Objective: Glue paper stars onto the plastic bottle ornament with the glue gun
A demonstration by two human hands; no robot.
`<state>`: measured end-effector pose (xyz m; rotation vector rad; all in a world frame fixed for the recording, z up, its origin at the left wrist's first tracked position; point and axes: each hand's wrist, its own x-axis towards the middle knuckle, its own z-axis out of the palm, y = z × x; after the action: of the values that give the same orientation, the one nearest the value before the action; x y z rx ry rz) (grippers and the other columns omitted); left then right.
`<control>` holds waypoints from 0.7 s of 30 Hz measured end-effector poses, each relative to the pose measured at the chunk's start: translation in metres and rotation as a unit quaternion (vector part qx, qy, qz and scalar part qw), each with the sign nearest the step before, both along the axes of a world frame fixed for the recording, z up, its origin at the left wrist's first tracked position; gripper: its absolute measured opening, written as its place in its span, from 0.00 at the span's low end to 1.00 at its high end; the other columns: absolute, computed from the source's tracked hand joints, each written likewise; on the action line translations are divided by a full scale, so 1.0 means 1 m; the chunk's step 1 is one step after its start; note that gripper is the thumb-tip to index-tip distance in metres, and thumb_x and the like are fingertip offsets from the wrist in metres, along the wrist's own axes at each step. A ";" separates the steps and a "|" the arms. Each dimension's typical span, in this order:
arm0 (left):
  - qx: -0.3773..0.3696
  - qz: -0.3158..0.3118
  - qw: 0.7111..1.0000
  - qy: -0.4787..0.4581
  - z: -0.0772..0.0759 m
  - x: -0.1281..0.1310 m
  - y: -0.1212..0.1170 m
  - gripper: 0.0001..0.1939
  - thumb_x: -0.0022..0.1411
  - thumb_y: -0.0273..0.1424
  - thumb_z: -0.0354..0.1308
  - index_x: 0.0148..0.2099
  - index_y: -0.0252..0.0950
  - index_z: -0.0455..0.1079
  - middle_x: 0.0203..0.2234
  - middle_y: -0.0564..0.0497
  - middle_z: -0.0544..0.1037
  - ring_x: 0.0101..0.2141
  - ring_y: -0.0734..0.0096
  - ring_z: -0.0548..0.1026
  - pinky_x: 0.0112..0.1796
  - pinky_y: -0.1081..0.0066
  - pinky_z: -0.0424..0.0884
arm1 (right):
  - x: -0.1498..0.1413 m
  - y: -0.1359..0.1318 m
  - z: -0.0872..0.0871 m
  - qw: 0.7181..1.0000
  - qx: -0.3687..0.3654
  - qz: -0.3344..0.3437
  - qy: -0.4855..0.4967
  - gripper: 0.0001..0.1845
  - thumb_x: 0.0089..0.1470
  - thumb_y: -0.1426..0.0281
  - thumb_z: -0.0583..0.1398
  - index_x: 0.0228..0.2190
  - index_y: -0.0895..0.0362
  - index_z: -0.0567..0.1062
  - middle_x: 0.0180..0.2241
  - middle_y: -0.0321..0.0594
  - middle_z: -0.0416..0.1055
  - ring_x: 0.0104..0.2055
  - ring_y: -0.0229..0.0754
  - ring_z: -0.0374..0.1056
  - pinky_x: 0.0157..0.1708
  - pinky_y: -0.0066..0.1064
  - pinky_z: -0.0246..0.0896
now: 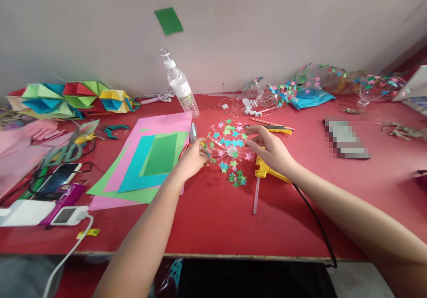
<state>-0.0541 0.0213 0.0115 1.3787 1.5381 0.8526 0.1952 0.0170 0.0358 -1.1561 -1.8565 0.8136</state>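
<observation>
Starry plastic flower (231,151), just one, is resting on the worktop (213,227). The half-curled left hand (194,157) and half-open right hand (271,149) are probably steadying it, but I cannot tell if either is gripping. One glue gun (263,169) is lying within easy reach. One bottle (182,89) is standing behind. One green square (169,21) is sticking to the wall (213,44).

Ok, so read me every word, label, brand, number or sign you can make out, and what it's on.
No text is readable.
Plastic bottle: label markings too blurred to read.
White device with a grey screen: too small to read.
Yellow strip: marks too small.
Blue packet: no legible lettering.
Rectangular object at right: pixelated, nothing readable.
</observation>
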 end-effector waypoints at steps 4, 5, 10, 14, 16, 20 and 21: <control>0.009 0.005 1.000 -0.005 -0.002 0.004 -0.005 0.15 0.53 0.20 0.54 0.43 0.37 0.60 0.23 0.59 0.72 0.19 0.75 0.74 0.22 0.75 0.69 | -0.001 0.002 -0.002 1.000 0.009 -0.010 0.019 0.13 0.57 0.66 0.56 0.44 0.54 0.67 0.47 0.43 0.72 0.38 0.40 0.73 0.38 0.36 0.69; 0.009 0.004 1.000 0.003 -0.002 0.005 -0.006 0.13 0.54 0.20 0.53 0.42 0.37 0.60 0.22 0.59 0.71 0.19 0.75 0.73 0.21 0.76 0.68 | -0.001 0.003 -0.004 1.000 0.008 -0.011 0.027 0.13 0.57 0.66 0.56 0.44 0.54 0.67 0.47 0.43 0.71 0.37 0.40 0.73 0.38 0.36 0.69; -0.029 -0.045 0.996 0.075 0.000 0.005 -0.013 0.03 0.57 0.24 0.53 0.34 0.37 0.62 0.21 0.57 0.73 0.15 0.78 0.70 0.16 0.78 0.62 | -0.002 0.008 -0.011 0.997 -0.013 -0.020 0.073 0.15 0.54 0.67 0.57 0.44 0.54 0.67 0.46 0.41 0.71 0.34 0.38 0.72 0.36 0.35 0.70; -0.039 -0.140 0.985 0.096 0.001 0.007 -0.021 0.05 0.58 0.32 0.56 0.32 0.37 0.66 0.19 0.56 0.73 0.14 0.76 0.67 0.17 0.76 0.61 | -0.003 0.012 -0.017 0.996 -0.013 -0.036 0.081 0.16 0.50 0.69 0.59 0.43 0.54 0.68 0.44 0.40 0.70 0.34 0.37 0.70 0.35 0.34 0.69; -0.020 -0.170 0.978 0.119 -0.001 0.011 -0.025 0.06 0.58 0.34 0.56 0.32 0.37 0.67 0.18 0.56 0.73 0.15 0.76 0.67 0.19 0.75 0.62 | -0.002 0.015 -0.020 0.996 0.005 -0.052 0.072 0.15 0.49 0.70 0.59 0.42 0.54 0.69 0.44 0.40 0.69 0.35 0.37 0.69 0.36 0.33 0.68; 0.044 -0.172 0.971 0.161 -0.010 0.021 -0.028 0.05 0.58 0.33 0.56 0.32 0.38 0.70 0.20 0.56 0.74 0.22 0.71 0.72 0.25 0.73 0.64 | -0.001 0.017 -0.022 0.995 0.039 -0.081 0.043 0.12 0.49 0.71 0.58 0.39 0.55 0.72 0.45 0.43 0.65 0.35 0.36 0.67 0.36 0.33 0.68; 0.057 -0.164 0.971 0.162 -0.012 0.023 -0.027 0.04 0.58 0.33 0.57 0.33 0.38 0.70 0.21 0.55 0.74 0.23 0.71 0.73 0.26 0.73 0.65 | -0.001 0.017 -0.021 0.995 0.042 -0.083 0.039 0.11 0.49 0.71 0.58 0.38 0.56 0.73 0.46 0.43 0.64 0.35 0.36 0.67 0.36 0.34 0.68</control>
<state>-0.0309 -0.0062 -0.0009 1.8672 1.4538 0.5356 0.1942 0.0338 0.0147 -1.1898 -1.6908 0.6709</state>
